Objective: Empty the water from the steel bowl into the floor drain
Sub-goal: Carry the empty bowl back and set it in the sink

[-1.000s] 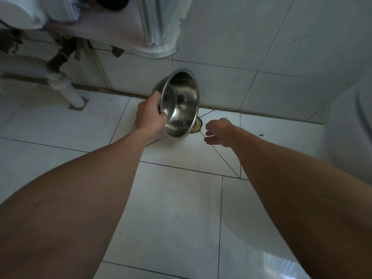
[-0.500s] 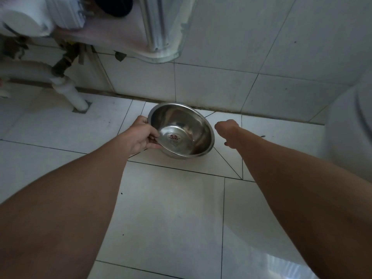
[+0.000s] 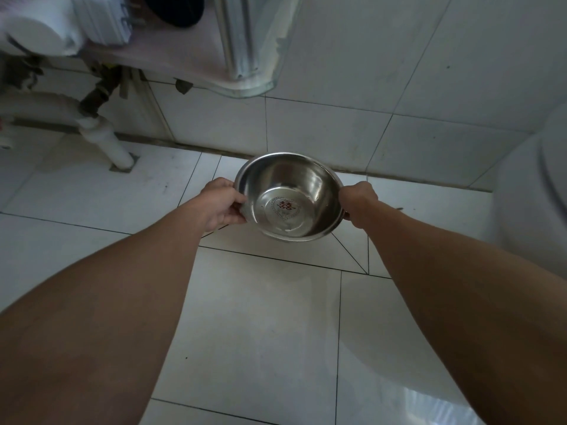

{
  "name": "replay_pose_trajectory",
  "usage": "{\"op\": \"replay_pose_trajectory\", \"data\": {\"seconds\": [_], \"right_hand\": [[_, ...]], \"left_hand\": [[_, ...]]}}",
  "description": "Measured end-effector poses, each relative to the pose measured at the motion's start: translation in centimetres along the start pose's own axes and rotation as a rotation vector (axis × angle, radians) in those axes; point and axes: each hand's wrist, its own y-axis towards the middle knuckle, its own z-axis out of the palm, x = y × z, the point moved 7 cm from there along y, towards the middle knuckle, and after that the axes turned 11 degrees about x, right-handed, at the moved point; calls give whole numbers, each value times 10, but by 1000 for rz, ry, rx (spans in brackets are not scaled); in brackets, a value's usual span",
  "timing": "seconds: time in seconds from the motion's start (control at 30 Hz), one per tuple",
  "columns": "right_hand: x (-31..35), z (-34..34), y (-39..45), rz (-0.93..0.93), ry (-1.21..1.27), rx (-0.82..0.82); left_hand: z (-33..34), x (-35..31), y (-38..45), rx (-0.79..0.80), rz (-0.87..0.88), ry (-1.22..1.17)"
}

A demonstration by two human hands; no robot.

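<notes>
We hold the bowl (image 3: 290,196) out in front of us with both arms stretched forward and down over the floor (image 3: 254,326). Our left hand (image 3: 221,207) grips the bowl's left rim, thumb over the edge and fingers curled beneath it. Our right hand (image 3: 358,204) clasps the right rim the same way, knuckles toward us, wrist turned slightly inward. Both forearms run bare from the lower corners to the bowl.

The bowl sits mouth up, tipped a little toward us, held off the floor near the foot of the wall (image 3: 337,118). Its inside is shiny, with a red mark inside a heart outline on the bottom. Only a few small drops or wet streaks show near the bottom edge; we see no pool of water in it.

A white pipe (image 3: 106,139) meets the floor at the left, well apart from the bowl.
</notes>
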Motion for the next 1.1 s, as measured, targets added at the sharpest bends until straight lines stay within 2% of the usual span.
{"op": "replay_pose_trajectory", "data": {"seconds": [0.17,0.3,0.53,0.77,1.1], "right_hand": [[-1,4,-4,-8,50,17],[-3,5,-16,12,99,16],[7,18,-89,31,122,75],[40,21,-213,108,50,210],[180,30,-422,90,-87,465]], "left_hand": [[-8,2,-5,-165,25,-21],[-11,11,-21,-235,32,-8],[-32,28,-96,-331,-34,-52],[-64,-3,-242,-330,-172,-105],[-139,-86,-479,-683,-176,-261]]}}
